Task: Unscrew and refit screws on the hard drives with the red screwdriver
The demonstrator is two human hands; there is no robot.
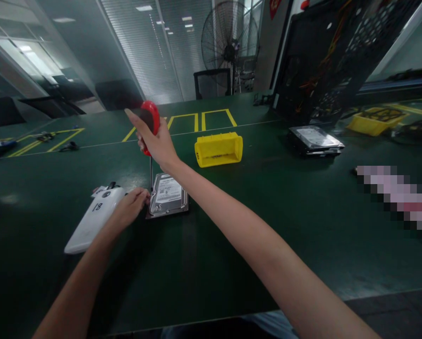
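Observation:
A silver hard drive with a white label lies flat on the green table. My right hand is wrapped round the red and black handle of a screwdriver, thumb pointing up and left. Its thin metal shaft runs down to the drive's left edge, where the tip is too small to make out. At that same edge, my left hand has its fingers closed against the drive, close to the shaft. Under my left wrist sits a white device marked 18, partly covered by the arm.
A yellow bin stands beyond the drive. Stacked hard drives are farther right, near a black rack. Another yellow bin holds dark parts. A pixelated patch covers something at the right. Small dark parts lie at the left.

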